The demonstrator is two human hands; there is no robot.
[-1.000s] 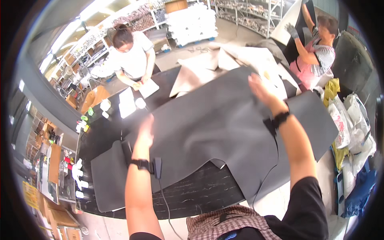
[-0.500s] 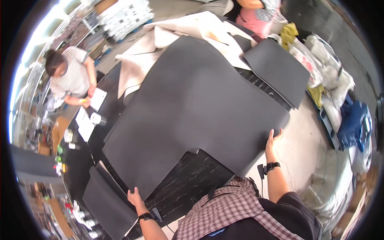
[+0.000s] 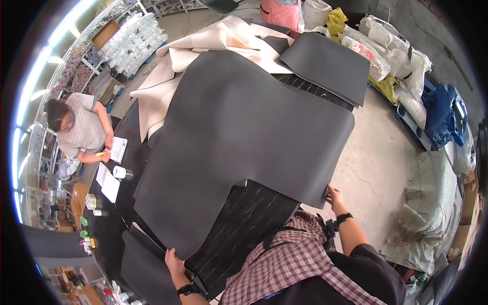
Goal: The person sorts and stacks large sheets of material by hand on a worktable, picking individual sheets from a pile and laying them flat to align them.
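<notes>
A large dark grey sheet (image 3: 229,122) of smooth, flexible material covers much of the black marbled table (image 3: 239,218), with a deep notch cut into its near edge. My left hand (image 3: 174,262) has its fingers closed on the sheet's near left corner. At the near right corner, my right hand (image 3: 335,197) grips the overhanging edge, fingers partly hidden. A smaller folded dark grey piece (image 3: 150,269) lies beside my left hand. Another dark grey piece (image 3: 328,66) rests at the far right of the table.
Crumpled cream sheets (image 3: 213,38) lie at the table's far end. To the left, a person (image 3: 84,127) writes in a notebook near a white roll (image 3: 119,172). Someone in a pink apron (image 3: 281,14) stands beyond. Sacks (image 3: 391,51) and a blue bag (image 3: 447,117) line the right side.
My right hand has moved nearer along the sheet's right side and closed on its corner. My left fingers have closed on the left corner. The whole view has shifted slightly.
</notes>
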